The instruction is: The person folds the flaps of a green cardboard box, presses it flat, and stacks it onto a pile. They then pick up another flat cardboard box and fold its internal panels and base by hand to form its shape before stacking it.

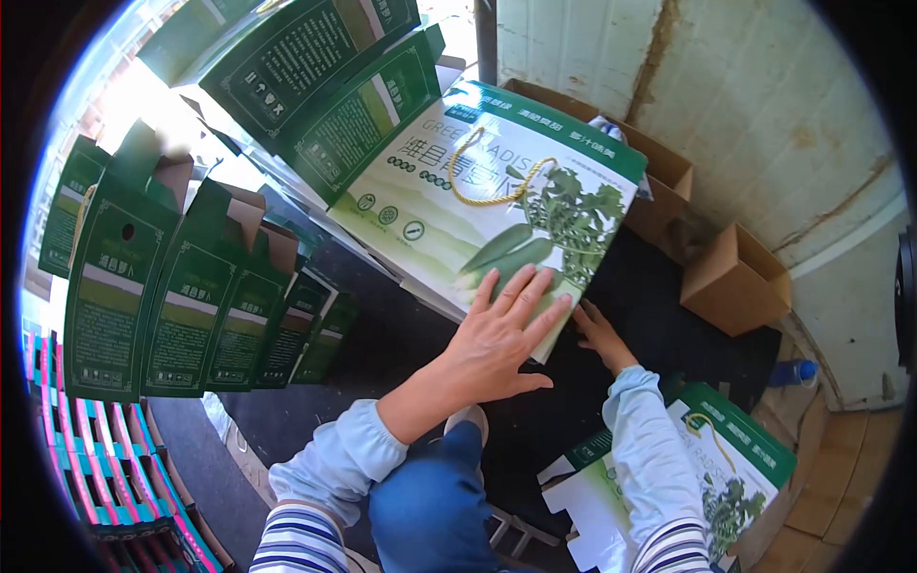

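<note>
A green and white radish gift box (pixel 401 229) with a gold rope handle (pixel 492 202) lies tilted in front of me, its printed face up. My left hand (pixel 501 329) rests flat on the lower part of that face, fingers spread. At the box's lower right edge is my right hand (pixel 600 334), fingers extended, some of the fingertips hidden behind the edge. Another box of the same print (pixel 755 477) lies at the lower right, partly under my right forearm, with cut flaps showing.
Several green cartons (pixel 119 277) stand upright at the left, with more boxes (pixel 287 76) stacked behind. Pink and teal cartons (pixel 105 430) fill the lower left. Brown cardboard boxes (pixel 735 282) and a blue-capped bottle (pixel 795 372) sit by the pale wall (pixel 755 95).
</note>
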`<state>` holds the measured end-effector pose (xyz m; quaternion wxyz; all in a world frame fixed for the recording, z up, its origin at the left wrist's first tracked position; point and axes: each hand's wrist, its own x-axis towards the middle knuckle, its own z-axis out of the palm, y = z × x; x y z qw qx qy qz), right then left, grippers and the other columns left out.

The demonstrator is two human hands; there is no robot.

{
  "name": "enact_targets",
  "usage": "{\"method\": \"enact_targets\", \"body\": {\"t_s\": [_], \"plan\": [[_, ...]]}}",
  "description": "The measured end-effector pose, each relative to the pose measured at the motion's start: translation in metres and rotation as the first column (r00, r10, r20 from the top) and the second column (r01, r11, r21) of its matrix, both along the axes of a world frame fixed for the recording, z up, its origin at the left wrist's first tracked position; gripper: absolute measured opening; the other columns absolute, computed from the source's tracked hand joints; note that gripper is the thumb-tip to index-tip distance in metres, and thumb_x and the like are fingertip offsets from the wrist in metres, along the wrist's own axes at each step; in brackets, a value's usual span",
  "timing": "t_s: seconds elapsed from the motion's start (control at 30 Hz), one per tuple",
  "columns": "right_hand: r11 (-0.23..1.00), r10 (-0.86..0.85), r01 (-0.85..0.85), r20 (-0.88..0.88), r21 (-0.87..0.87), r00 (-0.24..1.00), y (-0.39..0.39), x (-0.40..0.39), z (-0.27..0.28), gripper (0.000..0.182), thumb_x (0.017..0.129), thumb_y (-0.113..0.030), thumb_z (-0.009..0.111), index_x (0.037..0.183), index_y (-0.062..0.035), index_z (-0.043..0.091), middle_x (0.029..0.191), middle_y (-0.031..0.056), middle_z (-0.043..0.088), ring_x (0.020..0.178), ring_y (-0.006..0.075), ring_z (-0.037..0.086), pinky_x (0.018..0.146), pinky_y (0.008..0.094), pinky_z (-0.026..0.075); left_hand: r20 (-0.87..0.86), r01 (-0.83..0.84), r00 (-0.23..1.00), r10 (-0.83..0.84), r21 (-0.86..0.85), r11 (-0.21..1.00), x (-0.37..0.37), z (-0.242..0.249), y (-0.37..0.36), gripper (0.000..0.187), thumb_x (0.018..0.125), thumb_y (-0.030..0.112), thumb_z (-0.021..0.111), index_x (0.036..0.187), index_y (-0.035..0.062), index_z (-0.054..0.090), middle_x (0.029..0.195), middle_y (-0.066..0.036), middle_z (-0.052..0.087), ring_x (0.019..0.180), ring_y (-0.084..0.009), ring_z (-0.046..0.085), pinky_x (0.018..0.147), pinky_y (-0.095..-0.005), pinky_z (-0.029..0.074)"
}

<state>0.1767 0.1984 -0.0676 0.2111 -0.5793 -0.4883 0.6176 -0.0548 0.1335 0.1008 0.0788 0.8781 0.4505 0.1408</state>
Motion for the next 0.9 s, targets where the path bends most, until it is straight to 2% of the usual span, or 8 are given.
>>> {"method": "enact_targets", "body": {"t_s": [0.03, 0.27, 0.43, 0.63, 0.8, 0.83, 0.87, 0.9], "plan": [[0.998, -0.034, 0.028, -0.102, -0.064, 0.994, 0.001, -0.001, -0.015, 0.090, 0.085, -0.065, 0.049, 0.148, -0.0097, 0.017, 0.145, 0.0167, 0.032, 0.131, 0.0295, 0.036, 0.096, 0.0486, 0.039, -0.012, -0.003, 1.000, 0.003, 0.045, 0.999, 0.000, -0.009, 0.005, 0.090, 0.065, 0.047, 0.076, 0.141, 0.0179, 0.037, 0.147, -0.017, 0.030, 0.136, -0.0329, 0.028, 0.110, -0.0536, 0.017], [0.995, -0.058, 0.016, -0.451, -0.095, 0.891, 0.032, 0.002, -0.104, 0.085, 0.087, -0.065, 0.047, 0.149, -0.0158, 0.015, 0.146, 0.0109, 0.032, 0.132, 0.0297, 0.033, 0.100, 0.0508, 0.034, 0.081, -0.065, 0.995, 0.057, 0.101, 0.993, 0.005, -0.023, 0.010, 0.084, 0.065, 0.043, 0.076, 0.138, 0.0194, 0.041, 0.144, -0.014, 0.036, 0.133, -0.0303, 0.035, 0.108, -0.0545, 0.018], [0.993, -0.076, 0.027, -0.448, -0.114, 0.891, 0.028, 0.004, -0.108, 0.083, 0.088, -0.064, 0.046, 0.149, -0.0166, 0.017, 0.145, 0.0101, 0.033, 0.132, 0.0291, 0.033, 0.100, 0.0511, 0.034, 0.119, -0.103, 0.989, 0.093, 0.081, 0.991, 0.003, -0.025, 0.011, 0.083, 0.060, 0.042, 0.078, 0.135, 0.0228, 0.047, 0.141, -0.009, 0.041, 0.132, -0.0276, 0.038, 0.109, -0.0529, 0.018], [0.991, -0.117, 0.075, -0.440, -0.111, 0.890, 0.022, -0.011, -0.103, 0.079, 0.088, -0.063, 0.045, 0.148, -0.0175, 0.020, 0.145, 0.0091, 0.033, 0.132, 0.0283, 0.034, 0.100, 0.0514, 0.034, 0.101, -0.115, 0.989, 0.105, 0.095, 0.989, -0.002, -0.027, 0.012, 0.084, 0.059, 0.041, 0.078, 0.135, 0.0232, 0.047, 0.142, -0.009, 0.041, 0.131, -0.0275, 0.038, 0.110, -0.0521, 0.018], [0.992, -0.113, 0.077, -0.440, -0.099, 0.891, 0.041, -0.042, -0.096, 0.077, 0.089, -0.063, 0.044, 0.147, -0.0183, 0.022, 0.144, 0.0083, 0.034, 0.132, 0.0277, 0.034, 0.100, 0.0517, 0.035, 0.095, -0.212, 0.974, 0.205, 0.070, 0.975, -0.030, -0.020, 0.024, 0.085, 0.056, 0.037, 0.081, 0.133, 0.0230, 0.049, 0.141, -0.010, 0.042, 0.130, -0.0288, 0.039, 0.110, -0.0509, 0.019], [0.985, -0.124, 0.064, -0.405, -0.158, 0.906, 0.050, -0.052, -0.100, 0.076, 0.090, -0.062, 0.043, 0.148, -0.0182, 0.021, 0.145, 0.0080, 0.033, 0.133, 0.0289, 0.033, 0.101, 0.0522, 0.033, 0.088, -0.241, 0.968, 0.234, 0.079, 0.967, -0.037, -0.021, 0.027, 0.085, 0.055, 0.037, 0.081, 0.133, 0.0230, 0.050, 0.141, -0.011, 0.042, 0.130, -0.0291, 0.039, 0.110, -0.0506, 0.019], [0.996, -0.024, -0.018, -0.458, -0.088, 0.889, 0.063, -0.064, -0.099, 0.081, 0.088, -0.065, 0.044, 0.149, -0.0181, 0.017, 0.148, 0.0085, 0.028, 0.135, 0.0311, 0.029, 0.103, 0.0528, 0.031, 0.080, -0.268, 0.962, 0.262, 0.088, 0.959, -0.044, -0.022, 0.029, 0.085, 0.055, 0.036, 0.082, 0.132, 0.0231, 0.050, 0.141, -0.011, 0.042, 0.130, -0.0294, 0.039, 0.110, -0.0504, 0.019], [0.993, -0.054, 0.003, -0.431, -0.119, 0.901, 0.067, -0.071, -0.096, 0.084, 0.087, -0.066, 0.044, 0.150, -0.0174, 0.015, 0.150, 0.0091, 0.026, 0.136, 0.0320, 0.026, 0.103, 0.0530, 0.031, 0.082, -0.285, 0.957, 0.279, 0.075, 0.956, -0.051, -0.020, 0.032, 0.085, 0.054, 0.032, 0.083, 0.133, 0.0218, 0.050, 0.141, -0.013, 0.040, 0.130, -0.0314, 0.039, 0.110, -0.0499, 0.020]]}}
